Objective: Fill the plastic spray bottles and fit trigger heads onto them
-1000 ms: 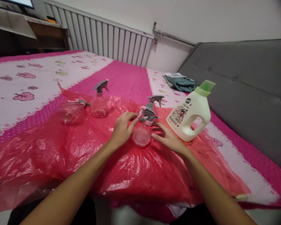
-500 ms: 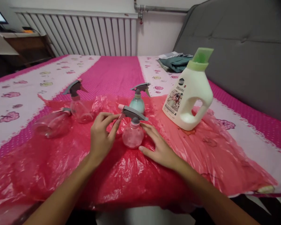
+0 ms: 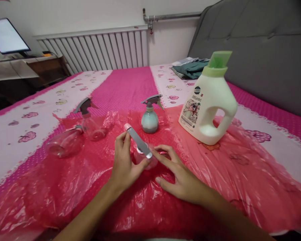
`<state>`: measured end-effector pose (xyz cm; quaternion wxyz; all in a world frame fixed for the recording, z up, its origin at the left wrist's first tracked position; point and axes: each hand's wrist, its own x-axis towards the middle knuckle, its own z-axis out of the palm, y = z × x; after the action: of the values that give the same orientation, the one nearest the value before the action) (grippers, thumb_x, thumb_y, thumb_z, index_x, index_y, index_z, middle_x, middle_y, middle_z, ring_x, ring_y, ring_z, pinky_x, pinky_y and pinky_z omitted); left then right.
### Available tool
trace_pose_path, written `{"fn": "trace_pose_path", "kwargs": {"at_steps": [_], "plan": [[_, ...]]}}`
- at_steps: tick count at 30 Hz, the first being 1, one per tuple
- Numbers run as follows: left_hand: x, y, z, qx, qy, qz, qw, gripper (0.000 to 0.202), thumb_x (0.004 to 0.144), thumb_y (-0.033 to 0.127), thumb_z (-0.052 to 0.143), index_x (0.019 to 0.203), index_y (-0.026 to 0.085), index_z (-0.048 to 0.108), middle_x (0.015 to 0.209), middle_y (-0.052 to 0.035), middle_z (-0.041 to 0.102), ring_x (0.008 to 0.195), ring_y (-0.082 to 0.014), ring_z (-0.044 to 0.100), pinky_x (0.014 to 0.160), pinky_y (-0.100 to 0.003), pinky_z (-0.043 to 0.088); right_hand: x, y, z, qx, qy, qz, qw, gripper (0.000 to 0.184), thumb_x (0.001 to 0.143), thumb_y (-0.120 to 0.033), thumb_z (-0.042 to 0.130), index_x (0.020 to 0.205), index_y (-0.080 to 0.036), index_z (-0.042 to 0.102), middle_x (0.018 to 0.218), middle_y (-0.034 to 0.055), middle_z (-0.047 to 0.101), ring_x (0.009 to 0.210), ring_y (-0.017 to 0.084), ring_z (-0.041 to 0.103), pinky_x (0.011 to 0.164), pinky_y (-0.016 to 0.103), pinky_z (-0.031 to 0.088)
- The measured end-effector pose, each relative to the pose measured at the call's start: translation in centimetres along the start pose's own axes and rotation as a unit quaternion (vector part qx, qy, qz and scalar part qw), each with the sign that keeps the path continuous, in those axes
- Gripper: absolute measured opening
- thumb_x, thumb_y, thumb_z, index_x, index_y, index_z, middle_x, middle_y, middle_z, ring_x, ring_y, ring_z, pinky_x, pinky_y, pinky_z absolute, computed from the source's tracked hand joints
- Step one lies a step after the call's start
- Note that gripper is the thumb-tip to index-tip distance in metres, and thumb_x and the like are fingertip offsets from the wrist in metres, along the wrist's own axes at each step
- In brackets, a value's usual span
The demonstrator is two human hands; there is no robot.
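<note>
My left hand point(image 3: 125, 164) is closed round the grey trigger head of a small pink spray bottle point(image 3: 146, 160) that stands on the red plastic sheet point(image 3: 65, 187). Its thumb and fingers pinch the sprayer near the nozzle. My right hand point(image 3: 178, 172) lies open beside the bottle, fingers spread, fingertips touching the bottle's right side. A light blue spray bottle point(image 3: 149, 115) stands just behind. A white detergent jug with a green cap point(image 3: 209, 100) stands to the right.
Two clear spray bottles are at the left, one upright point(image 3: 90, 120) and one lying on its side point(image 3: 62, 144). Folded clothes point(image 3: 190, 65) lie at the back by the grey headboard point(image 3: 261, 50). A radiator point(image 3: 97, 50) and a screen point(image 3: 6, 35) are behind.
The view has shifted down and right. My left hand has closed further over the pink bottle's trigger head, and the bottle now sits nearer to me between both hands.
</note>
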<state>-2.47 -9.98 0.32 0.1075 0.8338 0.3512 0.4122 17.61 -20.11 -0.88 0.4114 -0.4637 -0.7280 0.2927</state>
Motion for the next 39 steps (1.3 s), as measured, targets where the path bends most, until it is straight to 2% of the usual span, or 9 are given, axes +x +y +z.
{"fn": "trace_pose_path", "kwargs": {"at_steps": [3,8,13,18,26,30,35,37,39], "plan": [[0.3,0.5,-0.4,-0.019,0.007,0.000,1.000,0.057,0.092,0.040,0.069,0.144,0.026,0.051,0.133,-0.0127,0.053,0.124,-0.0343,0.053,0.105,-0.056,0.049,-0.1,-0.2,-0.1,-0.005,-0.009,-0.003,1.000,0.085,0.093,-0.020,0.066,0.165,-0.045,0.029,0.156,0.0040,0.033,0.152,0.026,0.036,0.129,0.049,0.035],[0.9,0.4,-0.5,-0.044,0.003,0.012,0.999,0.052,0.089,0.039,0.074,0.137,0.026,0.058,0.135,-0.0121,0.058,0.125,-0.0342,0.056,0.104,-0.053,0.050,-0.1,-0.3,-0.2,-0.011,0.007,0.007,1.000,0.078,0.093,-0.020,0.067,0.160,-0.046,0.037,0.150,0.0039,0.043,0.144,0.026,0.045,0.125,0.051,0.041],[1.5,0.0,-0.5,-0.079,-0.029,0.058,0.995,0.055,0.088,0.039,0.073,0.140,0.027,0.058,0.134,-0.0126,0.062,0.124,-0.0339,0.058,0.105,-0.052,0.052,0.2,0.0,-0.1,-0.014,0.078,0.015,0.997,0.088,0.096,-0.026,0.070,0.164,-0.048,0.019,0.142,0.0068,0.053,0.132,0.028,0.056,0.115,0.057,0.048],[1.4,0.5,-0.6,-0.107,-0.099,0.128,0.981,0.074,0.084,0.037,0.078,0.151,0.029,0.050,0.141,-0.0148,0.059,0.125,-0.0350,0.059,0.106,-0.054,0.053,0.9,0.8,0.0,0.000,0.087,0.028,0.996,0.094,0.094,-0.033,0.075,0.166,-0.045,0.017,0.164,0.0082,0.035,0.153,0.032,0.037,0.124,0.059,0.038],[1.3,0.3,0.1,-0.174,-0.117,0.052,0.976,0.071,0.090,0.033,0.072,0.155,0.033,0.045,0.153,-0.0151,0.049,0.143,-0.0360,0.050,0.117,-0.056,0.047,1.8,1.8,1.3,0.024,0.037,0.021,0.999,0.089,0.094,-0.045,0.077,0.166,-0.031,0.027,0.166,0.0127,0.038,0.154,0.033,0.036,0.126,0.061,0.034],[1.0,0.3,0.8,-0.190,-0.108,-0.011,0.976,0.056,0.093,0.031,0.068,0.147,0.031,0.053,0.144,-0.0140,0.061,0.131,-0.0316,0.062,0.110,-0.053,0.053,2.6,2.0,0.1,0.050,0.023,0.025,0.998,0.082,0.094,-0.052,0.075,0.163,-0.028,0.036,0.165,0.0130,0.042,0.153,0.031,0.039,0.126,0.056,0.035],[1.3,0.4,1.2,-0.218,-0.064,-0.085,0.970,0.028,0.100,0.039,0.063,0.122,0.023,0.071,0.118,-0.0115,0.078,0.108,-0.0302,0.074,0.098,-0.049,0.057,7.0,2.0,-3.8,0.075,-0.014,0.023,0.997,0.051,0.103,-0.066,0.055,0.120,-0.020,0.070,0.126,0.0117,0.073,0.120,0.028,0.068,0.109,0.048,0.052],[2.6,0.2,0.7,-0.227,-0.075,-0.099,0.966,0.030,0.100,0.043,0.064,0.118,0.022,0.074,0.115,-0.0113,0.079,0.109,-0.0313,0.074,0.099,-0.050,0.056,9.6,1.8,-5.1,0.082,0.002,0.014,0.997,0.063,0.106,-0.071,0.041,0.090,-0.017,0.070,0.095,0.0093,0.075,0.094,0.023,0.072,0.095,0.041,0.057],[4.6,-0.3,-0.5,-0.245,-0.122,-0.077,0.959,0.031,0.098,0.045,0.066,0.118,0.023,0.076,0.116,-0.0105,0.079,0.110,-0.0312,0.073,0.102,-0.050,0.055,12.2,1.5,-6.0,0.100,0.025,-0.007,0.995,0.067,0.105,-0.074,0.039,0.080,-0.017,0.062,0.081,0.0063,0.069,0.080,0.019,0.067,0.080,0.034,0.057]]}}
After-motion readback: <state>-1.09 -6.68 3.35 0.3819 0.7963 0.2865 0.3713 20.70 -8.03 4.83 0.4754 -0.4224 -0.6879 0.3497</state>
